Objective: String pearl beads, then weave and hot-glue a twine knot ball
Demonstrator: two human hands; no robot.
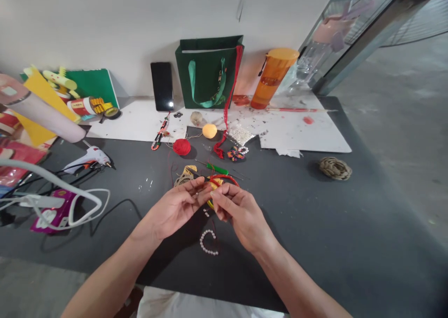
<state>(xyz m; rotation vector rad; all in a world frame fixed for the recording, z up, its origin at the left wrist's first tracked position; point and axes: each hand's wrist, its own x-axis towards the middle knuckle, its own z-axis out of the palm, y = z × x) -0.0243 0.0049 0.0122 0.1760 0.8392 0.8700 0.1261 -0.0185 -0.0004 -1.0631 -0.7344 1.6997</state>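
My left hand (pixel 180 199) is turned palm up, fingers curved, with what looks like a tiny pearl bead (pixel 197 194) at the fingertips. Touching or nearly touching them, my right hand (pixel 238 210) pinches a thin thread, barely visible at the fingertips. Below the hands a curved string of pearl beads (pixel 203 243) lies on the dark table, a dark red thread (pixel 213 224) running up from it. A few loose pearl beads (pixel 206 211) rest between. Behind the fingers are red-handled scissors (pixel 227 177), partly hidden, and a green-handled hook (pixel 217 169).
A red yarn ball (pixel 181 147), a yellow ball (pixel 209 131) and a bag of beads (pixel 241 134) lie farther back. Behind stand a phone (pixel 162 86), a green paper bag (pixel 210 75) and an orange bottle (pixel 273 78). Left are a glue gun (pixel 89 158) and cables; right, a twine bundle (pixel 335 168).
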